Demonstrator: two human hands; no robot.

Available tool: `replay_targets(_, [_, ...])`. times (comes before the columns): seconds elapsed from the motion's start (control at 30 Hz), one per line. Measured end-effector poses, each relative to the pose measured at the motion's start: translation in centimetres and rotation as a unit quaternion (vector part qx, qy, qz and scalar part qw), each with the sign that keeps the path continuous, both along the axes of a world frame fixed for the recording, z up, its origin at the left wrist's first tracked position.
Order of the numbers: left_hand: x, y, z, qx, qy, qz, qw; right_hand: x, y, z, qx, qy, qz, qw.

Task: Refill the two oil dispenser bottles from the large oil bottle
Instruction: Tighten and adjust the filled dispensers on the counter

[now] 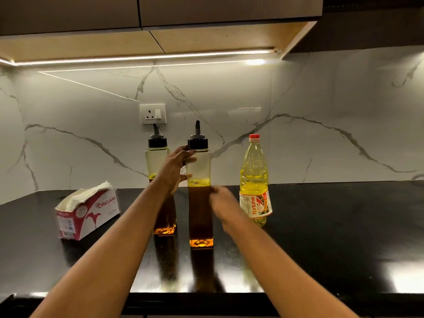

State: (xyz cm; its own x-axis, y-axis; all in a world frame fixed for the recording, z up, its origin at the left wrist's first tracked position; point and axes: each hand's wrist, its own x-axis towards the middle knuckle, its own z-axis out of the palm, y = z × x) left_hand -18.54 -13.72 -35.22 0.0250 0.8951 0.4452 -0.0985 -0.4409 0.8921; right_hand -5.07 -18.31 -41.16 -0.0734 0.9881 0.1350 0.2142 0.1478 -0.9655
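On the glossy black tabletop [332, 226], near its middle, two tall square clear-plastic dispensers with black caps and grey pour spouts, both upright, caps on. Toward the front edge, the nearer dispenser bottle [200, 216]: dark amber oil up to roughly two thirds, clear above. At its 10 o'clock, just beside and a little behind, the farther dispenser bottle [157, 159], lower half largely hidden by the forearm, oil at much the same level (as far as can be seen past the arm).

Left hand [176, 168] wrapped on the upper, clear part of the nearer dispenser bottle from its 9 o'clock side: fingers up at the shoulder just under the cap, thumb lower down near the oil line, holding the bottle. Right hand [223, 200] at the same bottle's 3 o'clock side, about at the oil line, fingertips at the wall of the bottle. Smeared by motion blur, so cannot tell whether gripping or merely alongside.

At 3 o'clock of the nearer dispenser bottle, near but apart and set farther back: the large clear plastic oil bottle [254, 177] with a red screw cap and a red-and-white "fortune" label, upright, capped, pale yellow oil inside, untouched by either hand.

At 9 o'clock, well apart from the bottles: a pink-and-white cardboard tissue box [89, 212] lettered "ORIGAMI", white tissues fanning out of its top.

Behind everything, a white marble-look backsplash [321, 134] with grey veins. At 12 o'clock above the farther dispenser bottle, a white wall socket [153, 113] with a switch. Higher still, a lit strip [146, 57] under dark wall cabinets.
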Motion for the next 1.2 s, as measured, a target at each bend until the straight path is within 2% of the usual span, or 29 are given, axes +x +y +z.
replay_targets(0.1, [-0.1, 0.0, 0.1, -0.004, 0.002, 0.009, 1.000, -0.3, 0.1, 5.5, 0.108, 0.004, 0.000, 0.994])
replay_targets(0.2, [-0.1, -0.1, 0.0, -0.004, -0.002, 0.009, 1.000, 0.2, -0.6, 4.5, 0.136, -0.051, 0.000, 0.989])
replay_targets(0.23, [0.0, -0.1, 0.0, -0.005, -0.006, 0.006, 1.000, 0.5, -0.8, 2.7, 0.119, -0.060, 0.007, 0.991])
replay_targets(0.3, [0.1, -0.2, 0.0, -0.004, -0.009, 0.001, 1.000, 0.8, -1.2, -1.8, 0.017, -0.087, 0.042, 0.995])
replay_targets(0.4, [0.2, -0.2, -0.1, -0.003, -0.005, -0.001, 1.000, 0.7, -1.1, -6.4, -0.130, -0.178, 0.044, 0.974])
replay_targets(0.47, [0.1, -0.3, 0.0, -0.002, -0.006, -0.001, 1.000, 0.5, -1.0, -5.4, -0.136, -0.153, 0.020, 0.979])
replay_targets(0.5, [0.1, -0.4, 0.0, -0.002, -0.006, 0.001, 1.000, 0.5, -0.9, -3.9, -0.112, -0.103, 0.016, 0.988])
replay_targets(0.53, [0.1, -0.4, 0.0, -0.002, -0.005, 0.003, 1.000, 0.5, -0.7, -1.9, -0.077, -0.049, 0.012, 0.996])
replay_targets(0.6, [0.2, -0.4, 0.1, -0.001, -0.002, 0.004, 1.000, 0.4, 0.2, 2.6, 0.013, 0.002, -0.001, 1.000])
replay_targets(0.7, [0.1, -0.5, 0.2, -0.003, -0.001, 0.012, 1.000, -0.2, 1.2, 7.0, 0.128, -0.038, -0.031, 0.991])
replay_targets(0.8, [0.0, -0.6, 0.1, -0.004, -0.003, 0.015, 1.000, -0.3, 0.5, 5.3, 0.189, -0.074, -0.042, 0.978])
replay_targets(0.87, [0.1, -0.6, 0.1, -0.005, -0.008, 0.012, 1.000, 0.2, -0.2, 0.9, 0.155, -0.067, -0.016, 0.986])
replay_targets(0.97, [0.4, -0.7, 0.1, -0.005, -0.003, 0.003, 1.000, 0.3, -0.9, -6.3, -0.023, -0.117, 0.021, 0.993])
replay_targets(1.03, [0.4, -0.7, 0.1, -0.005, -0.003, 0.000, 1.000, 0.2, 0.1, -8.2, -0.086, -0.150, 0.013, 0.985])
replay_targets(1.1, [0.3, -0.6, 0.2, -0.005, -0.005, -0.001, 1.000, 0.0, 1.0, -6.6, -0.077, -0.084, 0.004, 0.993])
replay_targets(1.2, [0.2, -0.3, 0.2, -0.007, -0.004, 0.002, 1.000, -0.1, 1.6, 0.1, 0.048, 0.010, -0.016, 0.999])
